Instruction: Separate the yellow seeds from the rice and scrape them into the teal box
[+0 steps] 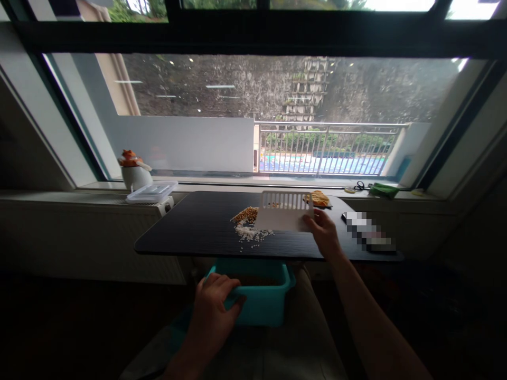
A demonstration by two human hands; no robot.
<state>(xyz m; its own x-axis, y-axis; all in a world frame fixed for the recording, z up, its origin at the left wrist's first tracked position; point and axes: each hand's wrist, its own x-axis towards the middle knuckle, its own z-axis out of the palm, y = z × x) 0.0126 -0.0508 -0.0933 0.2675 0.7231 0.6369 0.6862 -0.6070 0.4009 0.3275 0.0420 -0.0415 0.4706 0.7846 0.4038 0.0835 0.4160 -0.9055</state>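
Observation:
My left hand (216, 301) grips the near left rim of a teal plastic bin (273, 306) that sits below the front edge of the dark table (190, 227). My right hand (322, 229) holds a white slotted plastic scraper (283, 211) by its right edge, standing on the table. Just left of the scraper lie a small heap of yellow-brown grains (245, 214) and a scatter of white grains (249, 232). The bin's inside is mostly hidden by the table edge.
A white cup with orange contents (134, 169) and a clear plastic lid (152, 191) stand on the sill at left. An orange-yellow object (319, 198) lies behind the scraper. Scissors (358, 186) and a green cloth (382, 190) rest on the right sill. A blurred patch (368, 232) covers something on the table's right.

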